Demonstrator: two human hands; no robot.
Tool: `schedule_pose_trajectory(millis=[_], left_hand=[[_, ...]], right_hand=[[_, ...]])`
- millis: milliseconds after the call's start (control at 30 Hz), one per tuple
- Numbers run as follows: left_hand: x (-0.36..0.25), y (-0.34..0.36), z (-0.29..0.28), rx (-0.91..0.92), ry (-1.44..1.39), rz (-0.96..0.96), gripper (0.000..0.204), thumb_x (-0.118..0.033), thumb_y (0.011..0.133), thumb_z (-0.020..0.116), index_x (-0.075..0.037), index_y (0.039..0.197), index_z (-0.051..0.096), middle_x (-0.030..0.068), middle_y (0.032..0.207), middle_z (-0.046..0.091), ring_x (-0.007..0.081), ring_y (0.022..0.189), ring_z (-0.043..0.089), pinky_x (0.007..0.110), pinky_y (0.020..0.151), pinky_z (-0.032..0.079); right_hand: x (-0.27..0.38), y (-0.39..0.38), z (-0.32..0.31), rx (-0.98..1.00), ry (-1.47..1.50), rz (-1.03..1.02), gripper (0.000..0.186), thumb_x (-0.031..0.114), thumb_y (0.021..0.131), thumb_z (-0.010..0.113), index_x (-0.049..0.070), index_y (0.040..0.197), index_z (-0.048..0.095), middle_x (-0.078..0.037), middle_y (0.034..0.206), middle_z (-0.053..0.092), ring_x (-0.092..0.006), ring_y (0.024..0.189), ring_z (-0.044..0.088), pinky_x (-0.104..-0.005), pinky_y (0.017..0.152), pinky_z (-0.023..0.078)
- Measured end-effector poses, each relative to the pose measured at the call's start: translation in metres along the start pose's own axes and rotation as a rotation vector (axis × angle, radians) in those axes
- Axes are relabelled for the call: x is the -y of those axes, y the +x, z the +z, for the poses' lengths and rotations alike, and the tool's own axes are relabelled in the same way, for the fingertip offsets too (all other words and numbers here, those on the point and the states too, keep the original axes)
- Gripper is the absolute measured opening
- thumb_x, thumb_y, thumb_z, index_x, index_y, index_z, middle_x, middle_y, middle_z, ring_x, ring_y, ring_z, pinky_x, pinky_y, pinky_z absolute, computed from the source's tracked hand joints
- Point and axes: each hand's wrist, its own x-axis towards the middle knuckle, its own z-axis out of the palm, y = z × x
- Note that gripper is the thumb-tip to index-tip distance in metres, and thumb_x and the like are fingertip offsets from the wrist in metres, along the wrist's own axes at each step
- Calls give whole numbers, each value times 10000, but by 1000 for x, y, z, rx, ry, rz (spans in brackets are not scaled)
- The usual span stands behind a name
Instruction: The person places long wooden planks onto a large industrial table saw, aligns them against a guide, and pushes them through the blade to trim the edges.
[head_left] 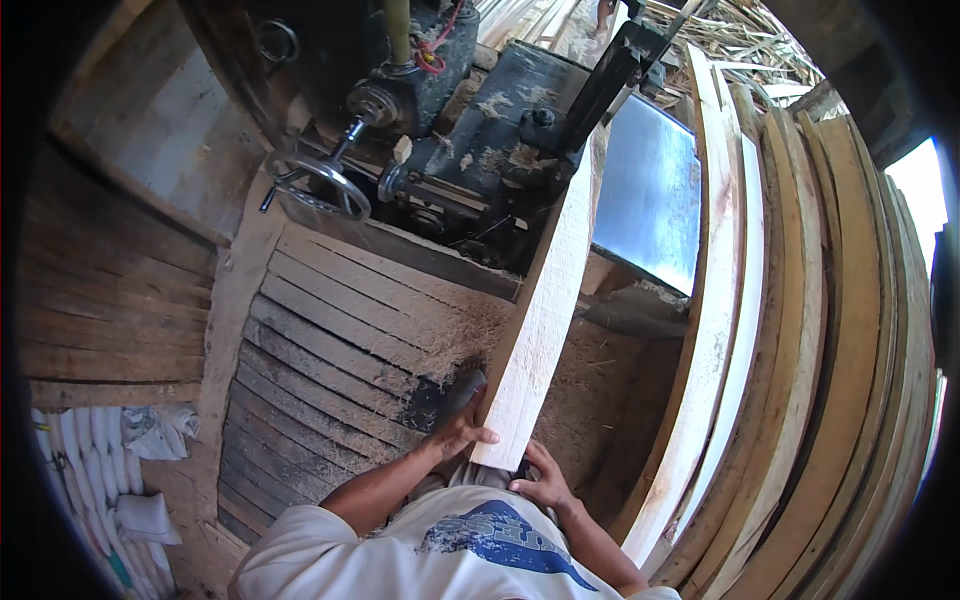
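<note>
A long pale wooden beam (pixel 540 310) runs from my waist up to a black sawing machine (pixel 475 150) with a metal guide. My left hand (pixel 458 432) grips the left side of the beam's near end, thumb resting near its face. My right hand (pixel 540 478) is curled at the right side of that same end, its fingers partly hidden against the wood. A chrome handwheel (pixel 348 192) sits at the machine's left, and a shiny metal plate (pixel 650 195) lies right of the beam.
Several long planks (pixel 836 260) stand stacked along the right. A sawdust-covered slatted floor (pixel 320 360) lies left of the beam, beside wooden boards (pixel 125 310) and pale stacked sacks (pixel 100 480). Wood offcuts (pixel 755 60) are piled beyond the machine.
</note>
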Motion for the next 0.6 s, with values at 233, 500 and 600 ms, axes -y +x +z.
schedule_pose_trajectory(millis=[233, 500, 600], left_hand=[[-65, 127, -16, -55, -6, 46, 1090, -324, 565, 756, -16, 1463, 221, 196, 1337, 441, 293, 1228, 460, 374, 1024, 388], [-124, 246, -17, -405, -212, 175, 751, -440, 871, 626, 4, 1407, 346, 103, 1219, 558, 188, 1139, 516, 317, 986, 392], [-112, 257, -18, -570, 8, 276, 733, -438, 882, 620, 29, 1384, 361, 105, 1200, 569, 192, 1123, 527, 324, 982, 396]], right_hand=[[23, 100, -14, -717, 79, -97, 129, 25, 777, 721, -17, 899, 719, -90, 846, 669, -141, 790, 609, -275, 711, 471], [57, 242, -85, -1028, 237, -108, 140, 120, 841, 736, -13, 804, 708, 16, 670, 617, -46, 641, 518, -211, 600, 419], [71, 294, -114, -1136, 287, -114, 176, 140, 848, 739, -32, 883, 731, 28, 686, 614, -36, 645, 508, -207, 578, 408]])
